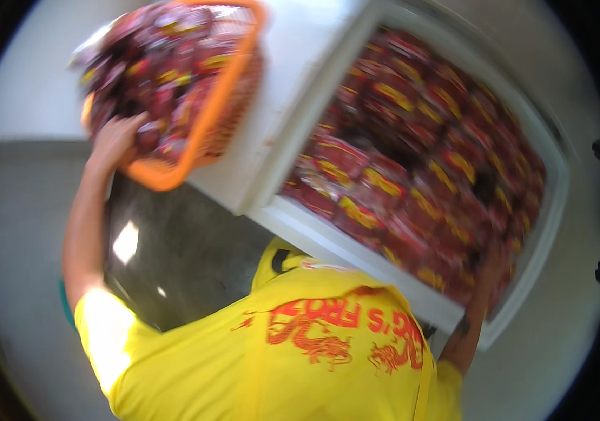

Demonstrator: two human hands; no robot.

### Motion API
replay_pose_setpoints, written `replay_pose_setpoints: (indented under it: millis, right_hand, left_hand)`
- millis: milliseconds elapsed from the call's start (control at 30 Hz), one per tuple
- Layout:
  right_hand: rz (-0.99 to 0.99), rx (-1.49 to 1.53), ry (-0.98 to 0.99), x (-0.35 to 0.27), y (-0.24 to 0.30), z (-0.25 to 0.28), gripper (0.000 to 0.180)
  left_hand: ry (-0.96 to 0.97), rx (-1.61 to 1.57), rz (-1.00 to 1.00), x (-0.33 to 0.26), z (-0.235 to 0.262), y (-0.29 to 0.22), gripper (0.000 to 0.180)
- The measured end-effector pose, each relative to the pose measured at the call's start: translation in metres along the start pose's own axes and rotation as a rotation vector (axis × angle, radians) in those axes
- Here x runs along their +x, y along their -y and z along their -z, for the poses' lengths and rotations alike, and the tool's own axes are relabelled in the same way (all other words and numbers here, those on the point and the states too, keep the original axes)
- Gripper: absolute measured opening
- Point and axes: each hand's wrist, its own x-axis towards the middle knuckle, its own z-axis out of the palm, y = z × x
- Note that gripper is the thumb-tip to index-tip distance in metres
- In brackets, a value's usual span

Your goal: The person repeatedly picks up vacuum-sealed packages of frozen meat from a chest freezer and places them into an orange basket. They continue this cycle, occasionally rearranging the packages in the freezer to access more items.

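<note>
From my head camera, looking down: at upper left, an orange basket (163,179) on a white table (282,52) is heaped with red packets (177,67), some rising above its rim on the left. A tug there could send loose ones sliding over the side. The basket's near corner also seems to jut past the table edge, above the dark floor (173,245), so I judge a hard pull toward me might tip it. To the right, a white tub (314,230) is filled with more red-and-yellow packets, with a dark gap among them; pressing or dragging there could crease a wrapper or make the rows slump into that gap.

My left hand (116,139) is at the basket's near-left side, fingers bent over the packets; whether they grip one, I can't make out. My right hand (494,263) reaches into the tub's near-right corner, against the packets. It is blurred and its fingertips are unclear, so I can't say how far open it is or whether it holds anything.
</note>
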Motion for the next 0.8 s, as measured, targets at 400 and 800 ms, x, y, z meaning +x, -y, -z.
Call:
replay_pose_setpoints:
  millis: [400,800]
  right_hand:
    - [-0.879,1.236,0.216,0.059,0.089,0.112,0.025]
    - [-1.284,2.495,0.429,0.060,0.050,0.143,0.042]
  left_hand:
    - [-0.244,-0.023,0.385,-0.031,0.144,-0.121,0.016]
    - [-0.519,-0.481,-1.338,0.064,0.093,-0.611,0.017]
